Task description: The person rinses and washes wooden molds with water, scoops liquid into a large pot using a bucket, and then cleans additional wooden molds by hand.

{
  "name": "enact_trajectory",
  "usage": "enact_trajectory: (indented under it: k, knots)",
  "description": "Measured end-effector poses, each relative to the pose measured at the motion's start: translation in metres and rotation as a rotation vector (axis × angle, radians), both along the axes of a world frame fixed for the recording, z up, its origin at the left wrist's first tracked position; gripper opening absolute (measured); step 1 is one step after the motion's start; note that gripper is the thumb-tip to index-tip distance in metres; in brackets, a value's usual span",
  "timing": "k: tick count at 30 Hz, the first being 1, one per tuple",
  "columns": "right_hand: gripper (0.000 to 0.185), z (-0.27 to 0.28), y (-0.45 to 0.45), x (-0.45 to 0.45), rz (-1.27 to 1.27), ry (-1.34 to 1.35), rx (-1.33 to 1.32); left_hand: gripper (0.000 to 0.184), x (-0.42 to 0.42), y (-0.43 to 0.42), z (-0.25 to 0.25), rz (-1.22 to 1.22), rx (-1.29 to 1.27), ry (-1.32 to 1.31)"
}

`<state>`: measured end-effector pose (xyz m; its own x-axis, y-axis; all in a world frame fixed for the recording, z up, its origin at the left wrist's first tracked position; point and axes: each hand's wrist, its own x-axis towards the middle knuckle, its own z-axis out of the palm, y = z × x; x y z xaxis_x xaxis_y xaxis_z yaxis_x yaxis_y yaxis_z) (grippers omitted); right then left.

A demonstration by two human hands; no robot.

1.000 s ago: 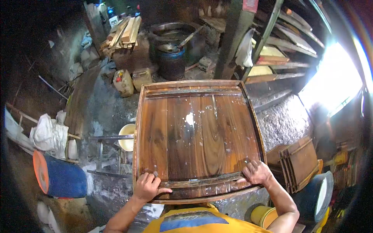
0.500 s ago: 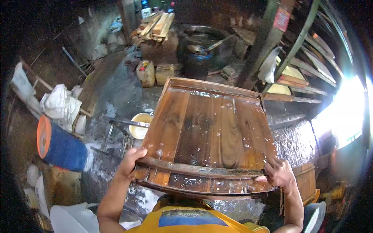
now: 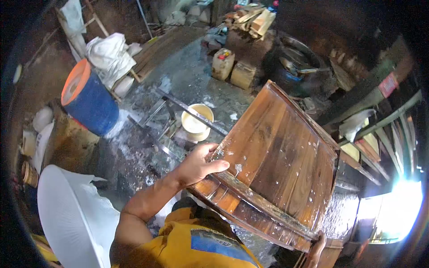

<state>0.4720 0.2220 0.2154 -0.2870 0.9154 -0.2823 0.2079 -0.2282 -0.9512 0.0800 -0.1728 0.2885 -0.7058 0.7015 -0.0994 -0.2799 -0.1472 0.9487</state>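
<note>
A wet wooden tray point(image 3: 286, 156) with raised edges hangs tilted in front of my body, with bubbles and water on its planks. My left hand point(image 3: 202, 166) grips its near left corner, thumb over the top. At the near right corner my right hand point(image 3: 316, 250) holds the edge; much of it is hidden. Beyond the tray's left side, a metal frame point(image 3: 190, 110) stands on the floor, with a cream bucket point(image 3: 195, 127) beside it.
A blue barrel point(image 3: 91, 105) with an orange rim stands left. A white cloth-covered tub point(image 3: 76, 214) is close at lower left. Two jerrycans point(image 3: 222, 64), a large dark vat point(image 3: 297, 67) and stacked wood point(image 3: 257, 18) lie ahead. Slanted racks point(image 3: 380, 147) stand right.
The view has swung left. The tray has gone from nearly level to tilted, its right side lower, still held in both hands. The white tub has come further into view.
</note>
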Motion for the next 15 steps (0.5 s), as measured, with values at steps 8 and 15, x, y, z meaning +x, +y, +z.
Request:
enact_trajectory:
  k: [8,15]
  knots:
    - [0.021,0.030,-0.063,-0.058,0.285,-0.350,0.462,0.052,-0.057,-0.093,-0.073,0.033,0.128,-0.231]
    - [0.048,0.055,-0.207,-0.220,0.366,-0.531,0.301,0.065,-0.192,-0.235,-0.183,0.090,0.227,-0.264]
